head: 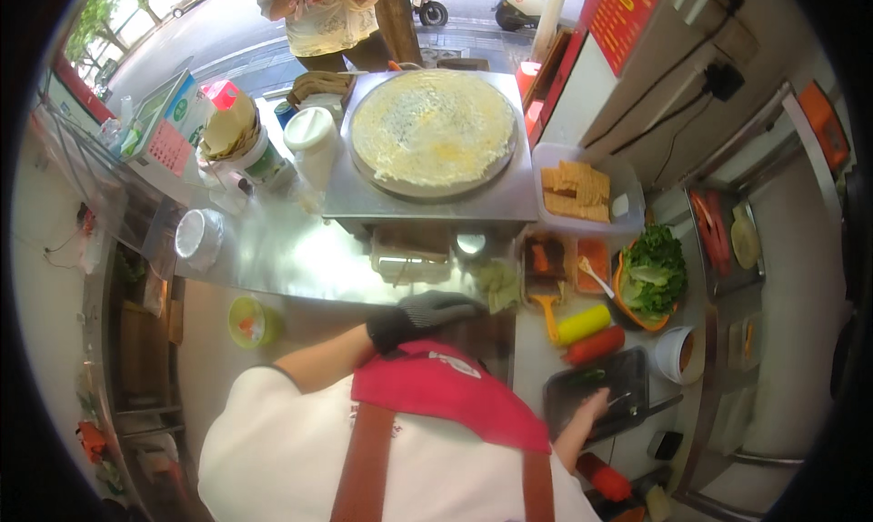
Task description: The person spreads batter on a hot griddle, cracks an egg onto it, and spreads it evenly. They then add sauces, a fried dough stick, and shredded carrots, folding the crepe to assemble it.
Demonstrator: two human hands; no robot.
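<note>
My left hand (430, 314), in a dark grey knitted glove, is held in front of my chest by the red apron bib. Its fingers lie close together, and their inner side is hidden. Over a black tray (563, 399) at the lower right is my bare right hand (592, 407). A thin light-coloured utensil (619, 398) shows at its fingertips; the grip itself is too small to make out. A few green pieces (593, 374) lie in the tray. On the round griddle (436, 193) ahead, a large pale yellow crepe (436, 130) is spread nearly to the rim.
Right of the griddle stand a tub of fried crackers (576, 191), a sauce box with a brush (544, 297), yellow (583, 324) and red (595, 345) squeeze bottles, and a lettuce basket (651, 276). A lidded white container (310, 140) stands left. Beyond the counter is a person (327, 17).
</note>
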